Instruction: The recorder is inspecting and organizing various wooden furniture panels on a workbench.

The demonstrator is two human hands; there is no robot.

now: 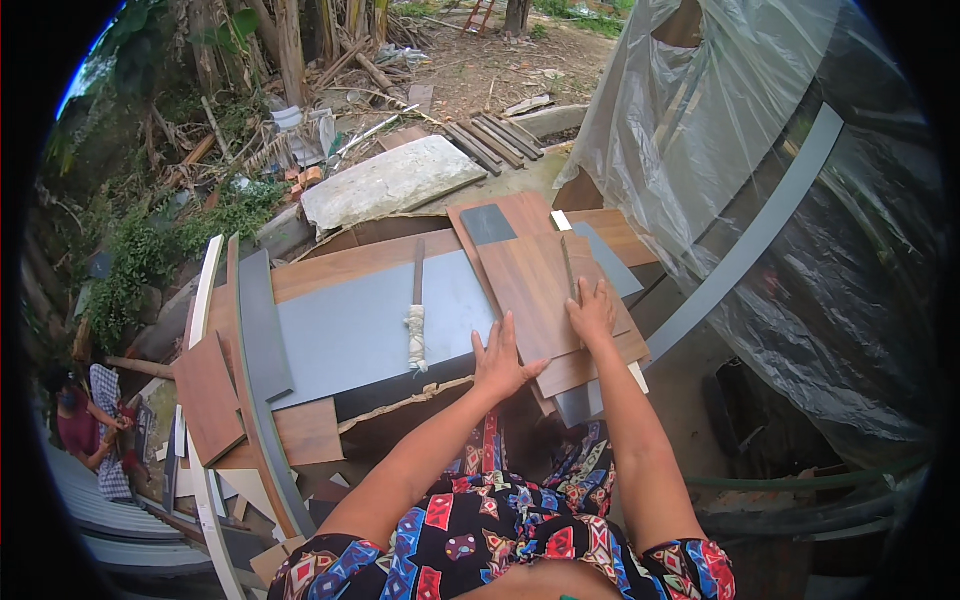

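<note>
A stack of brown wood-grain boards lies in front of me, its pieces slightly out of line. My left hand is at the stack's left edge, fingers spread and thumb against the boards. On top, toward the right side, rests my right hand, its fingers stretched out beside a narrow wood strip. Neither hand is closed around anything. Left of the stack, a long dark flat tool with a cloth-wrapped handle lies on a grey panel. A dark grey rectangular piece sits at the stack's far end.
Long strips and a reddish-brown board lie at the left. A pale slab stands beyond the table. Clear plastic sheeting hangs at the right, with a long grey strip before it. A person is at the far left.
</note>
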